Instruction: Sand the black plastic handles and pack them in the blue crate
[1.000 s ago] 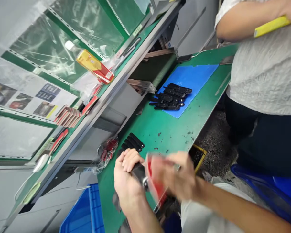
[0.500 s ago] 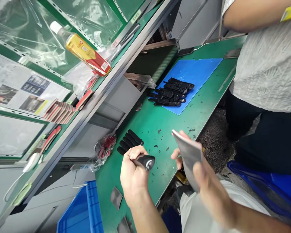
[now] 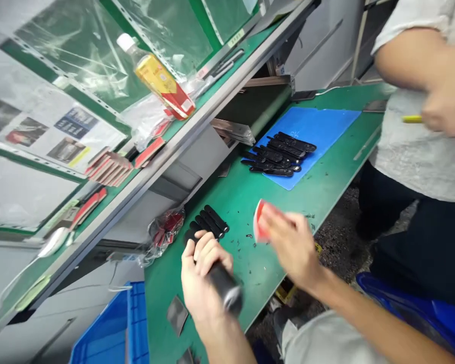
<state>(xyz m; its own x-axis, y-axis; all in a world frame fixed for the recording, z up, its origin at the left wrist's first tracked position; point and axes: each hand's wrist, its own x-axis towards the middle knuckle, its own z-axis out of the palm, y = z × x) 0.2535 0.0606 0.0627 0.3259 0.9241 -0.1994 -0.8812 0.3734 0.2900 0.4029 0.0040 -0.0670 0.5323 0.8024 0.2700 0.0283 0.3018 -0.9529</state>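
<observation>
My left hand [image 3: 202, 278] is wrapped round a black handle-like piece [image 3: 229, 293] with a rounded, shiny end. Its far end lies near a row of similar black pieces [image 3: 215, 218] on the green table. To the right, my right hand [image 3: 293, 247] grips a sanding pad [image 3: 261, 221] with its red side showing, slightly blurred. The pad is held above the table, apart from the black piece. Two grey square pads, one of them this pad [image 3: 177, 316], rest on the table near my left forearm.
Further off, a pile of black parts [image 3: 280, 156] lies on a blue sheet [image 3: 329, 126]. Dark scraps dot the green table [image 3: 246, 197]. A blue bin [image 3: 138, 318] stands at lower left. The shelf holds a bottle [image 3: 163, 83] and stacked pads [image 3: 111, 169]. A co-worker [image 3: 420, 146] stands right.
My right hand has turned the pad from its grey side to its red side and moved it left. My left hand has tilted the black piece, so more of its length shows.
</observation>
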